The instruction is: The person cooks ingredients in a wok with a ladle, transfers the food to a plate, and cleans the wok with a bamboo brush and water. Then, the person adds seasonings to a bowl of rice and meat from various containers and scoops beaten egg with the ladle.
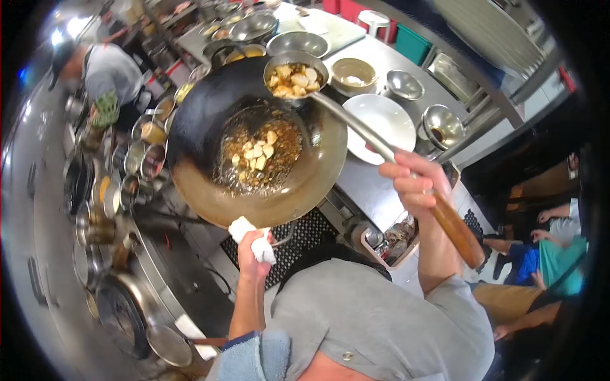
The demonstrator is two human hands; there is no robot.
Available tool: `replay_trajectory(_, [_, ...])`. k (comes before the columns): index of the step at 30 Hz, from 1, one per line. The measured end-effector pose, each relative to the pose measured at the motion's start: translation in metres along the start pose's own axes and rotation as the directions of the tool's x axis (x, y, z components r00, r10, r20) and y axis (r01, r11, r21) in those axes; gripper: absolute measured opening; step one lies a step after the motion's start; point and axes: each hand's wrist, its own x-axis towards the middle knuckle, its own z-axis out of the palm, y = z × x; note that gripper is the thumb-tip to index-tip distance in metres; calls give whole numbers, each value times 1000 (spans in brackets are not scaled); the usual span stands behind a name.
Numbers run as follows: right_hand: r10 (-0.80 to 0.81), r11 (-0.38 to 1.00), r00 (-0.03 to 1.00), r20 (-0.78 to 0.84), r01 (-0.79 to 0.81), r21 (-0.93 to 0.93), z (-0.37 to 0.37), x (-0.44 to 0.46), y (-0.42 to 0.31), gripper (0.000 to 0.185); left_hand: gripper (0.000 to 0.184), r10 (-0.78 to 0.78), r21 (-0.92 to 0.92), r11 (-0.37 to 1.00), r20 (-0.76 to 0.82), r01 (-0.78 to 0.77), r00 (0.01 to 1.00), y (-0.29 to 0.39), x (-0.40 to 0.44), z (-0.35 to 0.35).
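Note:
My left hand (255, 249) is closed on the near rim handle of a large wok (184, 171), with a folded white cloth (251, 236) between. Pale chunks in dark, oily sauce (259, 152) lie at the wok's bottom. My right hand (416, 184) is wrapped round the shaft of a long ladle (356, 124) with a wooden grip end. The ladle's bowl, full of pale chunks in brown sauce, is over the wok's far right rim. Just right of it are a white plate (381, 127) and a beige bowl (354, 75).
Metal bowls (443, 126) stand on the steel counter (375, 197) to the right. Several seasoning pots (152, 159) line the left side. A skimmer (170, 346) lies lower left. A co-worker (111, 76) bends at the upper left; other people (553, 254) are at the right.

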Motion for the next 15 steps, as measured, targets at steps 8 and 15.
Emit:
replay_trajectory(8, [-369, 564, 925, -93, 143, -813, -57, 69, -106, 12, 11, -115, -90, 990, -34, 112, 993, 9, -12, -12])
replay_trajectory(15, [-680, 35, 708, -191, -229, -973, -131, 110, -104, 57, 14, -63, -127, 991, -148, 45, 987, 6, -37, -38])
